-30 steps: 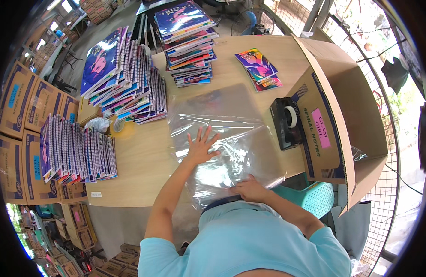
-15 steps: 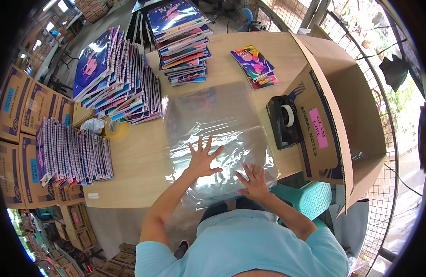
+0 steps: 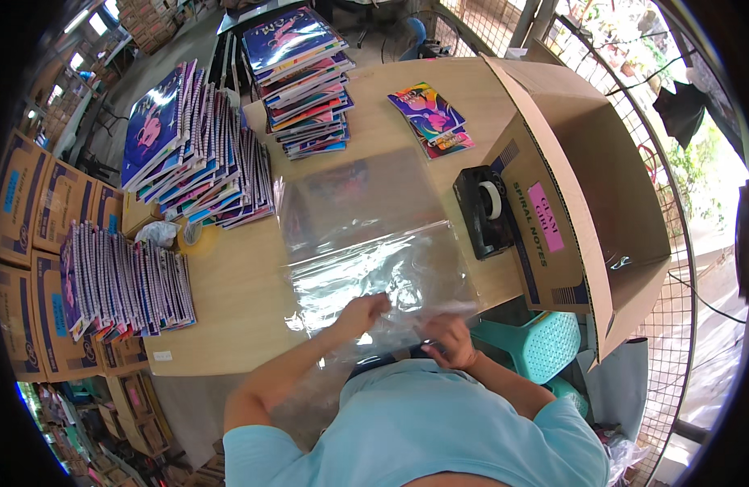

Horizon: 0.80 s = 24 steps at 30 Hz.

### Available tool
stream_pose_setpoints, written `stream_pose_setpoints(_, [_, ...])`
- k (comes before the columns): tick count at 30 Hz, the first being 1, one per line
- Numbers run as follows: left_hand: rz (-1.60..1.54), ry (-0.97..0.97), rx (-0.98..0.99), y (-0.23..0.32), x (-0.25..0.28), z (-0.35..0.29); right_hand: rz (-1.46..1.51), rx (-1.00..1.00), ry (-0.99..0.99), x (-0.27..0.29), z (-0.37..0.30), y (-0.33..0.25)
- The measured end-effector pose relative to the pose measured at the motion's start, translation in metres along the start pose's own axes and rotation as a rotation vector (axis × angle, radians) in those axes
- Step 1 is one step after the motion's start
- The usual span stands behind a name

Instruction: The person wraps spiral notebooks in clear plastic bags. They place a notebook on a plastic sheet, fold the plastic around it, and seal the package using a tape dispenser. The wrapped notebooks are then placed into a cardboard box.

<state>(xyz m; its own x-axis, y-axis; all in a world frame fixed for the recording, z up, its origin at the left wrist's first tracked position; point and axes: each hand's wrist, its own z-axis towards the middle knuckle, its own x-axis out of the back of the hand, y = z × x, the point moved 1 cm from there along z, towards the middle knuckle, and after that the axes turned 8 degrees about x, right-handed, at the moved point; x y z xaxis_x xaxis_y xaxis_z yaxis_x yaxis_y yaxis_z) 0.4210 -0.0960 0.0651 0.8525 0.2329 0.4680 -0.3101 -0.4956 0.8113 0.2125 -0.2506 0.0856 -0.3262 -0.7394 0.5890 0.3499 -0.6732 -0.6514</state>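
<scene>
A layer of clear plastic bags (image 3: 342, 272) lies on the table in front of me, its near end hanging over the front edge. My left hand (image 3: 363, 316) is closed over the near part of the plastic, fingers curled in. To its right, my right hand (image 3: 451, 341) has its fingers bent and pinched on the near edge of the plastic, which rises in a wrinkled fold there. A colourful notebook shows dimly through the far part of the plastic.
Piles of spiral notebooks (image 3: 208, 150) stand at the left, with another stack (image 3: 297, 81) behind. Two loose notebooks (image 3: 430, 118) lie at the back. A black tape dispenser (image 3: 477, 215) sits beside an open cardboard box (image 3: 545, 219). Below is a teal plastic stool (image 3: 545, 345).
Both hands have gone from lying flat and spread on the plastic to curled fingers, drawn nearer the front edge. The plastic's near edge is now lifted and wrinkled.
</scene>
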Motion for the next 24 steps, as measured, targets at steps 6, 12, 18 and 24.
stream_pose_setpoints(6, [-0.149,-0.256,0.063,-0.017,0.127,0.118,-0.379,-0.139,-0.446,-0.034,0.039,0.027])
stream_pose_setpoints(12, [0.649,0.442,0.076,0.030,0.269,0.188,-0.442,-0.193,-0.589,-0.054,0.030,0.057])
stream_pose_setpoints(18, [0.692,0.496,-0.508,0.069,0.077,0.104,-0.435,-0.245,-0.619,-0.043,0.038,0.050])
stream_pose_setpoints(24, [0.805,0.234,-0.266,-0.011,0.016,0.073,-0.435,-0.188,-0.661,-0.039,0.034,0.046])
